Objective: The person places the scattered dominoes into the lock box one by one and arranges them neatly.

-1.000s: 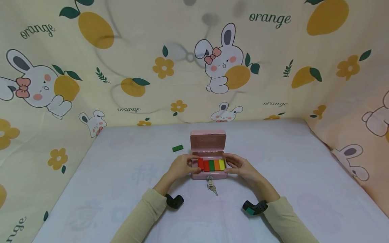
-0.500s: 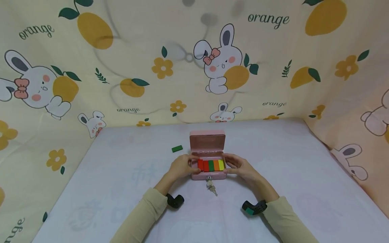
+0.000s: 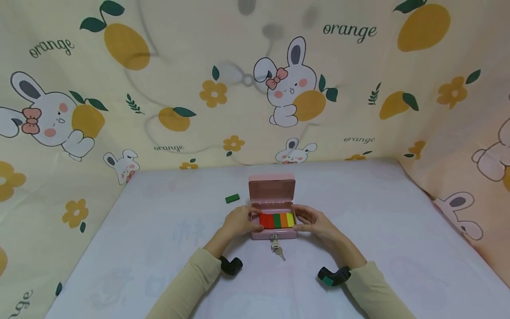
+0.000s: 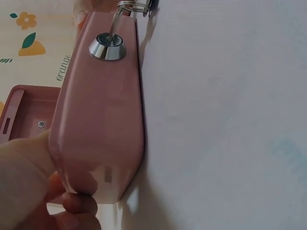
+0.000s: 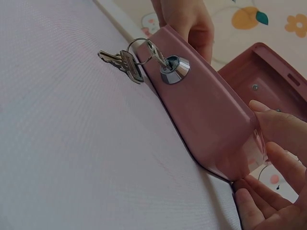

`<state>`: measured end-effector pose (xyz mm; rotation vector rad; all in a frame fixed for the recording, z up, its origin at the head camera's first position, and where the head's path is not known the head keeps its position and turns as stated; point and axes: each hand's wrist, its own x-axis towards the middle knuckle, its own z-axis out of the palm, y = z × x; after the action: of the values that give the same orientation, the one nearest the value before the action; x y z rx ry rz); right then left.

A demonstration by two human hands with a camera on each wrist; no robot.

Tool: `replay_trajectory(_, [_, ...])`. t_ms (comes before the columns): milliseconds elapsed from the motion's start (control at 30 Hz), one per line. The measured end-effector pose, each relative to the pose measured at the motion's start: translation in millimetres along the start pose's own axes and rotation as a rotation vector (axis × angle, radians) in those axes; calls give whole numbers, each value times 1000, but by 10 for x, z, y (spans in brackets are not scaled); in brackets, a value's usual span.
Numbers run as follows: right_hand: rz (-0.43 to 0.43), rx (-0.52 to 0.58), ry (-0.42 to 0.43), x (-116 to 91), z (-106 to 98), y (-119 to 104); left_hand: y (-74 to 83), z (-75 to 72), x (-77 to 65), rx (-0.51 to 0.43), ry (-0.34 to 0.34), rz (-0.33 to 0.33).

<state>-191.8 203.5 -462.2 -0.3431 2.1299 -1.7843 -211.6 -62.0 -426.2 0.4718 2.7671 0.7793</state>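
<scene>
A pink cash box [image 3: 287, 235] stands with its lid up, holding a row of coloured blocks: red [image 3: 263, 221], green [image 3: 276, 221], orange [image 3: 283, 220] and yellow [image 3: 290, 220]. My left hand [image 3: 238, 220] reaches over the box's left end, its thumb and index finger at the two ends of the leftmost red block, pinching it. In the left wrist view the other fingers curl beside the end wall and the thumb tip is hidden. My right hand [image 3: 318, 223] grips the right end, with the thumb [image 5: 259, 106] at the rim.
Keys [image 5: 125, 62] on a ring hang from the front lock [image 5: 175, 71]. A loose green block [image 3: 232, 198] lies on the white-covered table [image 3: 159, 248], behind and left of the box. A patterned cloth [image 3: 215, 124] rises behind the table.
The leftmost red block, which stood slightly proud of the row, now looks level with its neighbours. Both hands have stayed at the box ends; the head view has shifted slightly.
</scene>
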Motion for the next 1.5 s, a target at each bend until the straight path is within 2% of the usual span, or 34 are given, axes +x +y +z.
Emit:
replay_trajectory(333, [-11,-28,1,21,-3,-31,39,-27,22,42,-3,-16])
replay_trajectory(767, [6,-22,14,16,7,-59,76,-56,28,36,-20,-39])
replay_trajectory(967, [14,-19,14,3,19,-34,62,-44,-7,34,-19,-17])
replay_trajectory(1167, [12,-6,14,-10,33,-15,8,-5,-15,-4,-7,5])
replay_trajectory(1233, [1,-33,14,-11,32,-8,-16,6,-15,-27,4,23])
replay_trajectory(1367, [-8,-44,6,-16,21,1,-72,10,-26,-108,27,65])
replay_trajectory(1500, [10,-9,7,-12,19,-9,-108,-14,-47,-179,61,105])
